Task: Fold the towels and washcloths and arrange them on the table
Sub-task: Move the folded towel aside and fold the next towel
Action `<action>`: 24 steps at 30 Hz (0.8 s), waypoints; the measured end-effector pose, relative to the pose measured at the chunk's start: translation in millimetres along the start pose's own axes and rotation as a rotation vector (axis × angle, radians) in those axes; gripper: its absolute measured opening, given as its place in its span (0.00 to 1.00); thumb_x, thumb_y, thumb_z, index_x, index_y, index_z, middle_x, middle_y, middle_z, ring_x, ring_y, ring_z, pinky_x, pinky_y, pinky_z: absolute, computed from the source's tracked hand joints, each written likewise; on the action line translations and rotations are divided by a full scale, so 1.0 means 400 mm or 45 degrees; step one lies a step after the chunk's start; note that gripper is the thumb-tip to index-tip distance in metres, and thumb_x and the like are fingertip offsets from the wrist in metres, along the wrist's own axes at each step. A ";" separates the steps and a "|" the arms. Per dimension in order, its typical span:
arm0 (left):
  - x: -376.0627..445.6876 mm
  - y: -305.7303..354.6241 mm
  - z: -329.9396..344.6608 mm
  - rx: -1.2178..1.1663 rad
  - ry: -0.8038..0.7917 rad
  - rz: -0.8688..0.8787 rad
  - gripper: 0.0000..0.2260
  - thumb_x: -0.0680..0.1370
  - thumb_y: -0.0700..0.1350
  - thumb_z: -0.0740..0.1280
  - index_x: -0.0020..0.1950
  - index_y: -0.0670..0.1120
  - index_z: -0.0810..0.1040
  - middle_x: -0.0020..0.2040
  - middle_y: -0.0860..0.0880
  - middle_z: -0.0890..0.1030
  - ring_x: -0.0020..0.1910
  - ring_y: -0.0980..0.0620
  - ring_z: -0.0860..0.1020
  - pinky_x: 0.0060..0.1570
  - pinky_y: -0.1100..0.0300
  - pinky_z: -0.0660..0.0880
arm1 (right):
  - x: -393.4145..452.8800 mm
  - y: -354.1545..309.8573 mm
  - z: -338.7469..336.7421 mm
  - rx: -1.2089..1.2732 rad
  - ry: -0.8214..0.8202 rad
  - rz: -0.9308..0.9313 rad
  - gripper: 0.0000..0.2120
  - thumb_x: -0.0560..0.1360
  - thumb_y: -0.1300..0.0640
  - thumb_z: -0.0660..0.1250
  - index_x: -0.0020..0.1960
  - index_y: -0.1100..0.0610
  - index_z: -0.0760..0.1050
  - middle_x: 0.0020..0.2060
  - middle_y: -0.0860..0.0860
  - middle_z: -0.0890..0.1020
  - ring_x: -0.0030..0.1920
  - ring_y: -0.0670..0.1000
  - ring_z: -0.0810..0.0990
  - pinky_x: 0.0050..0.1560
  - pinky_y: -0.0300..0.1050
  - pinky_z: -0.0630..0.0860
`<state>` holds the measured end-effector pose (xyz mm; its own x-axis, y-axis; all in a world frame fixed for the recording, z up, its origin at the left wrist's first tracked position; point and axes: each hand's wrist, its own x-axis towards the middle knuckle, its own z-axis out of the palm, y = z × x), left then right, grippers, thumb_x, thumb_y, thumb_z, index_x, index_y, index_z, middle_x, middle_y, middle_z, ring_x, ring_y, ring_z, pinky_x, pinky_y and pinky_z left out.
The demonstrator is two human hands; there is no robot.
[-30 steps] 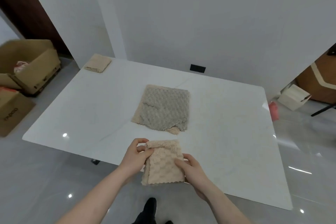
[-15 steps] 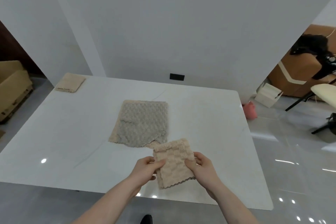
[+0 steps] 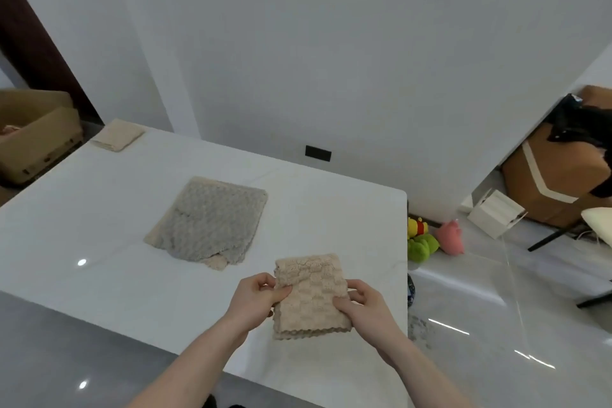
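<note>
Shifted rightward over the white desk (image 3: pixel 99 215), folded beige waffle washcloth (image 3: pixel 311 295) pinched by my left hand (image 3: pixel 255 300) and right hand (image 3: pixel 367 310), aligning edges.

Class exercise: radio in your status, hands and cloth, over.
Left hand and right hand both gripping folded beige washcloth. Grey towel flat on table. Nothing obstructing.

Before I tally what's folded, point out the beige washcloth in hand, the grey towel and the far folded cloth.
beige washcloth (image 3: pixel 309 295), head view, middle of its face.
grey towel (image 3: pixel 212 220), head view, centre.
far folded cloth (image 3: pixel 117 137), head view, top surface.
</note>
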<state>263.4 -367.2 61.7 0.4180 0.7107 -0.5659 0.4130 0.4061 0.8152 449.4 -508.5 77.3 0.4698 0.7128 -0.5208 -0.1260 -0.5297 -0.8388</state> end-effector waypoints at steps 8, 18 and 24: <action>-0.066 -0.014 0.086 -0.101 0.150 -0.018 0.10 0.76 0.47 0.75 0.49 0.41 0.81 0.41 0.48 0.85 0.40 0.51 0.83 0.39 0.57 0.79 | 0.029 -0.025 -0.074 -0.137 -0.117 -0.060 0.11 0.76 0.60 0.70 0.57 0.50 0.81 0.46 0.49 0.88 0.46 0.52 0.87 0.49 0.52 0.83; -0.039 -0.017 0.205 -0.249 0.059 -0.041 0.14 0.78 0.46 0.72 0.63 0.53 0.78 0.54 0.52 0.85 0.53 0.54 0.84 0.55 0.54 0.80 | 0.094 0.017 -0.166 -0.130 -0.064 -0.018 0.09 0.79 0.60 0.69 0.58 0.51 0.80 0.50 0.47 0.87 0.46 0.52 0.87 0.45 0.48 0.84; -0.002 0.000 0.267 -0.345 0.022 -0.038 0.29 0.69 0.49 0.73 0.69 0.57 0.71 0.61 0.54 0.82 0.58 0.55 0.82 0.59 0.53 0.79 | 0.185 0.016 -0.239 -0.219 -0.107 -0.012 0.09 0.79 0.59 0.68 0.58 0.49 0.79 0.52 0.47 0.86 0.47 0.53 0.87 0.49 0.55 0.84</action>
<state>349.6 -429.3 49.2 0.3942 0.7048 -0.5898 0.1923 0.5643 0.8028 566.9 -502.9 48.7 0.3948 0.7503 -0.5303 0.0324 -0.5882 -0.8081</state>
